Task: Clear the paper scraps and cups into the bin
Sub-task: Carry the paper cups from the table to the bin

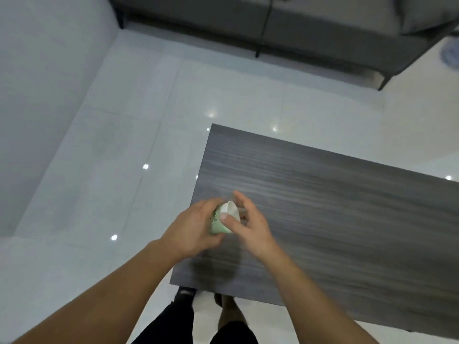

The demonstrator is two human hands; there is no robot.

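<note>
A pale green paper cup with a white inside is held tilted above the near left corner of the dark wood-grain table. My left hand grips its side from the left. My right hand pinches the cup's rim, thumb on the near edge and fingers curled behind it. Something small is hidden behind the right fingers; I cannot tell what. No bin and no loose paper scraps are in view.
The table stands on a glossy white tiled floor. A grey sofa on thin black legs runs along the far side, and a grey wall closes the left. My legs and feet show at the table's near edge.
</note>
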